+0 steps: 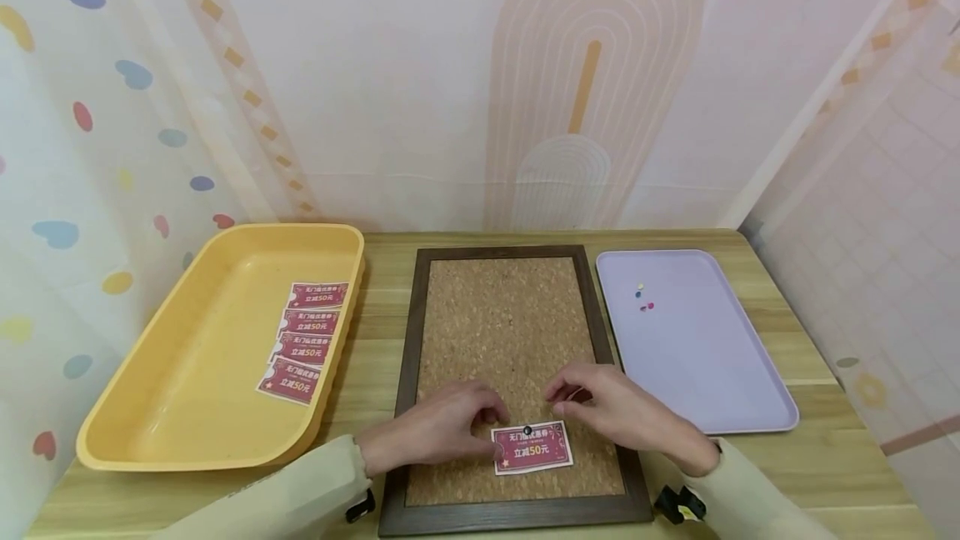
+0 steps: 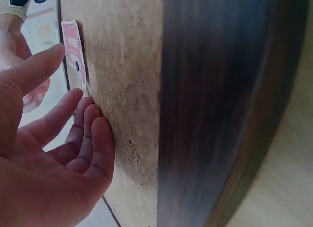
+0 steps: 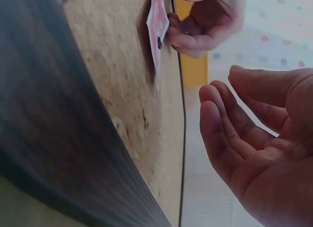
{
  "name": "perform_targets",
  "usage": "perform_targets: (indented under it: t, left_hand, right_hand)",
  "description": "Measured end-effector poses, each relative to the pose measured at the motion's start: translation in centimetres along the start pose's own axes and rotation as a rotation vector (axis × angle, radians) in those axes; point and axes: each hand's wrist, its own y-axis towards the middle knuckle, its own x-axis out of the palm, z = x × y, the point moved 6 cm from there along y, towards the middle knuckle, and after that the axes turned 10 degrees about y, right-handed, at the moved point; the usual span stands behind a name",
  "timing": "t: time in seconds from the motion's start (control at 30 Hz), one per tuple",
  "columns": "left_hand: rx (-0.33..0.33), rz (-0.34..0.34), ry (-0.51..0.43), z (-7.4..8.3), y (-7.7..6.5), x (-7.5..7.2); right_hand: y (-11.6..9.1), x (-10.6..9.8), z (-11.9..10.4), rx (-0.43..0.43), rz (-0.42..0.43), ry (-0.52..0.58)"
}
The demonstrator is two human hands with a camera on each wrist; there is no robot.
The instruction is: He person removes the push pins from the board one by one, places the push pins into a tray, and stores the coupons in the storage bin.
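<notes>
A red coupon [image 1: 534,448] printed with white and yellow lettering lies near the front of a cork board [image 1: 510,323] with a dark wooden frame. A black push pin [image 1: 527,431] stands at the coupon's top edge. My left hand [image 1: 450,427] is at the coupon's left, fingers loosely bent and holding nothing; whether the thumb touches the paper I cannot tell. To the upper right of the coupon hovers my right hand [image 1: 611,407], its thumb and fingers apart in the right wrist view, with nothing between them.
On the left stands a yellow tray [image 1: 217,357] with several overlapping coupons [image 1: 307,344] along its right side. A lilac tray [image 1: 697,348] lies right of the board, holding several small coloured pins [image 1: 650,306]. Patterned cloth hangs behind the wooden table.
</notes>
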Motion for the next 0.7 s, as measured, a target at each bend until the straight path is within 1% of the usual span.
perform_targets:
  t: [0.1, 0.27, 0.33, 0.57, 0.7]
  left_hand:
    - [-0.009, -0.020, 0.013, 0.1, 0.1, 0.2]
    - [-0.006, -0.034, 0.033, 0.2, 0.4, 0.2]
    - [-0.010, -0.037, 0.045, 0.2, 0.4, 0.3]
    - [-0.055, -0.042, 0.114, 0.3, 0.5, 0.5]
    - [-0.051, -0.035, 0.156, 0.6, 0.5, 0.6]
  right_hand:
    - [0.3, 0.6, 0.0, -0.005, -0.039, 0.000]
    - [0.8, 1.4, 0.3, -0.002, -0.104, -0.046]
    - [1.0, 1.6, 0.3, 0.003, -0.119, -0.077]
    - [1.4, 2.2, 0.7, 0.048, -0.153, -0.097]
    - [1.6, 2.5, 0.8, 0.050, -0.172, -0.104]
